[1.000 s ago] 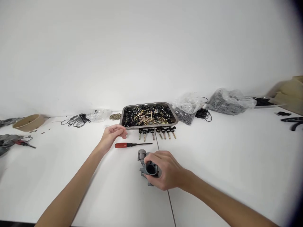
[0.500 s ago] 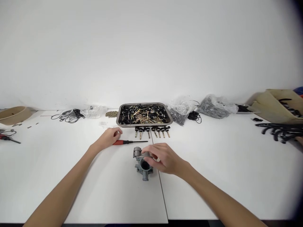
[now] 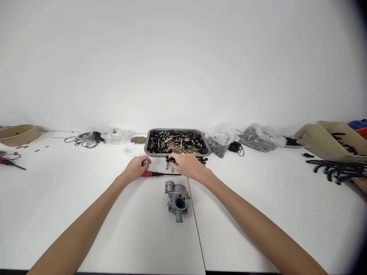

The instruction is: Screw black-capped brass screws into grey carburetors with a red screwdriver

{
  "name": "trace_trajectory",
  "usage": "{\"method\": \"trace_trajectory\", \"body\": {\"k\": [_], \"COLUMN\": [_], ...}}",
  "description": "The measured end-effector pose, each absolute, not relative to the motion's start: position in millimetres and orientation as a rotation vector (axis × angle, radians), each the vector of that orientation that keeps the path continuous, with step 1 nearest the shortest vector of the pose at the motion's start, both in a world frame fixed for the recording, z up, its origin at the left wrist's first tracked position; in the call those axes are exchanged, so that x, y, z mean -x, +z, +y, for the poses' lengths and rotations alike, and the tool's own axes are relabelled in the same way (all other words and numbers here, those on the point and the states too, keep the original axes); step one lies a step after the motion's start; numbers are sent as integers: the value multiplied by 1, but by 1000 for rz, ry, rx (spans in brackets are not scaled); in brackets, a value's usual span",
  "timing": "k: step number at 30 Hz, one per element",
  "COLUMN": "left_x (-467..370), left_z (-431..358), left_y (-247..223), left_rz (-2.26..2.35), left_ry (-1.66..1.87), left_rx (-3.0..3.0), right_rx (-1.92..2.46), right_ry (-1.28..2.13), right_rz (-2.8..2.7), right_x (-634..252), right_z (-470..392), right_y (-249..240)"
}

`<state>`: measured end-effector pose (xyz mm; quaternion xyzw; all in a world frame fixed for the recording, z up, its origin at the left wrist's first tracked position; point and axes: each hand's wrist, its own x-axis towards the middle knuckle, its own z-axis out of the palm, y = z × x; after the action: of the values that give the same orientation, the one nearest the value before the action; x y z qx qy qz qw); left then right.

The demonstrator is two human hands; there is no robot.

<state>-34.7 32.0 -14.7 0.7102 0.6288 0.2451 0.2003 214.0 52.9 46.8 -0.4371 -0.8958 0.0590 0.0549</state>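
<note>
A grey metal carburetor (image 3: 178, 202) stands on the white table in front of me, its round bore facing me. Behind it lies a screwdriver (image 3: 147, 173) with a red and black handle, shaft pointing right. My left hand (image 3: 137, 167) rests beside the handle, fingers loosely curled, a gap between thumb and fingertips. Over the row of small parts reaches my right hand (image 3: 186, 165); thumb and fingers come together at a black-capped brass-stemmed part (image 3: 172, 169). Another such part (image 3: 167, 165) shows to its left, while the hand hides most of the row.
A metal tray (image 3: 177, 155) full of similar parts sits behind the row. Brass pieces (image 3: 138, 140) lie left of it, plastic bags of small parts (image 3: 220, 143) to its right. At far right, another person's hand (image 3: 360, 183) is near black curved hoses (image 3: 338, 170).
My right hand has moved from the carburetor up and away to the row of parts. The left hand has stayed by the screwdriver. The view has shifted slightly.
</note>
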Motion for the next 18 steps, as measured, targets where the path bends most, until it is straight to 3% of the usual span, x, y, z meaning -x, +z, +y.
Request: {"method": "trace_trajectory", "body": {"k": [8,18], "left_x": [32,31], "left_z": [32,30], "left_y": [-16,-12], "left_rz": [1774,1781], "left_ry": [670,653], "left_rx": [-2031,-2009], "right_rx": [1460,1520], "right_ry": [-143,-189], "right_rz": [-2742,-2694], "right_x": [-194,-203], "right_z": [46,51], "right_y": [10,3]}}
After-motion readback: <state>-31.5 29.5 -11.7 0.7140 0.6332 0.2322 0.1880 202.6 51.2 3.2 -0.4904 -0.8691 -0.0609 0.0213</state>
